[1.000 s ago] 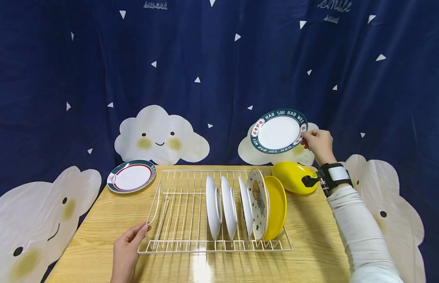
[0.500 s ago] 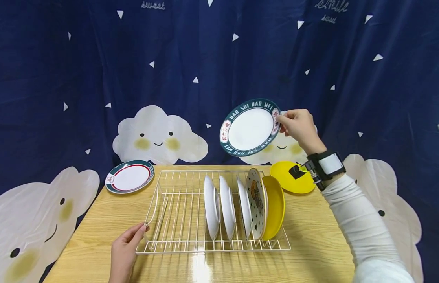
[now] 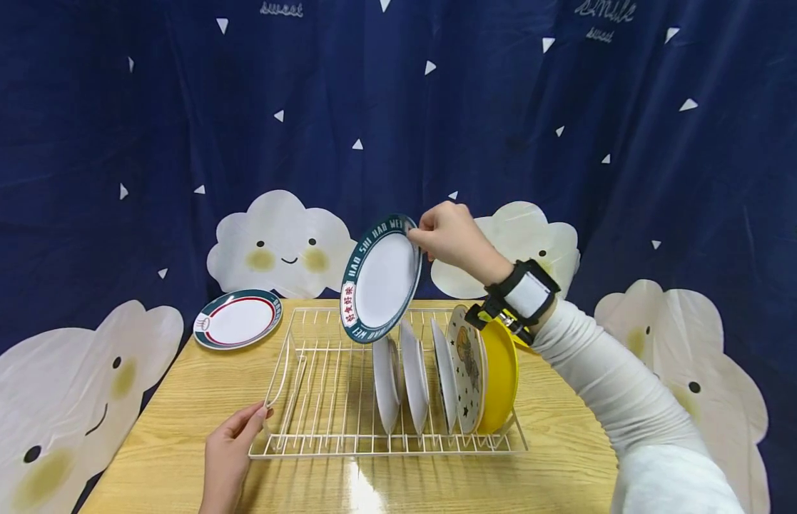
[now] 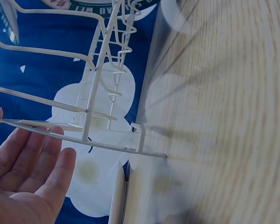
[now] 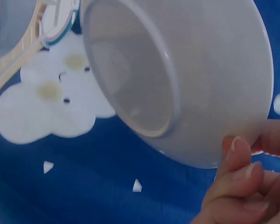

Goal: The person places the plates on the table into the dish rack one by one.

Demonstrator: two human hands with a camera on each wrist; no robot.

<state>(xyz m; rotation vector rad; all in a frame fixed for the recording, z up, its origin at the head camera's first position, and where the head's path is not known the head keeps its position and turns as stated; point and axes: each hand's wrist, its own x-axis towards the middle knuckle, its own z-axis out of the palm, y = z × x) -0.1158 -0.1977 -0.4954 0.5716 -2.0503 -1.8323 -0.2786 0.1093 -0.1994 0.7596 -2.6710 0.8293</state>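
Note:
My right hand (image 3: pixel 451 235) pinches the upper right rim of a white oval plate (image 3: pixel 384 282) with a green lettered border. The plate hangs tilted above the back of the white wire dish rack (image 3: pixel 327 455); its pale underside (image 5: pixel 210 84) fills much of the right wrist view. At the rack's front left corner my left hand (image 3: pixel 232 446) pinches the end wire between thumb and fingers, which the left wrist view shows curled under the rack's wire (image 4: pixel 46 133). White plates (image 3: pixel 387 392), a star-patterned plate (image 3: pixel 467 371) and a yellow plate (image 3: pixel 501 378) stand on edge in the rack's right half.
A green-rimmed plate with a red ring (image 3: pixel 237 320) lies on the wooden table (image 3: pixel 180 407) behind and left of the rack. Another yellow dish (image 3: pixel 521 340) is mostly hidden behind the right wrist. A dark blue curtain (image 3: pixel 398 107) hangs behind the table.
My right hand has carried the green-bordered plate leftward from behind the yellow dish to above the rack, then lower, turning it steeper. The left hand stays on the rack's corner.

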